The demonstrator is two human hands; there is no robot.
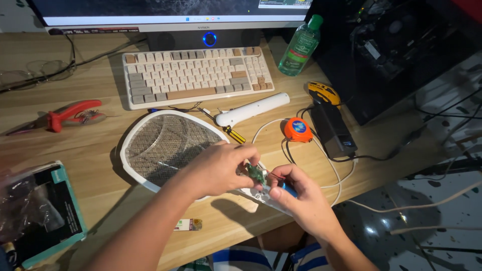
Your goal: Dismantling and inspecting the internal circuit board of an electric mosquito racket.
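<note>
Hands at work on an opened electric swatter (165, 145): left hand (221, 168) fingers pinch the green circuit board (256, 173) lifted from its handle, right hand (296, 193) fingers grip a blue-handled tool (288, 189) beside it; the white handle cover (251, 109) lies detached beyond the fingers on the desk (90, 145), reassembly apparently remaining.

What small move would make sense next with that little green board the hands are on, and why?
Probably ease the small green circuit board a little further out of the open white handle, slowly. The left hand pinches the board; the right hand holds a blue-handled tool beside it. Thin red wires run from the board, so a sharp tug might strain them.
</note>
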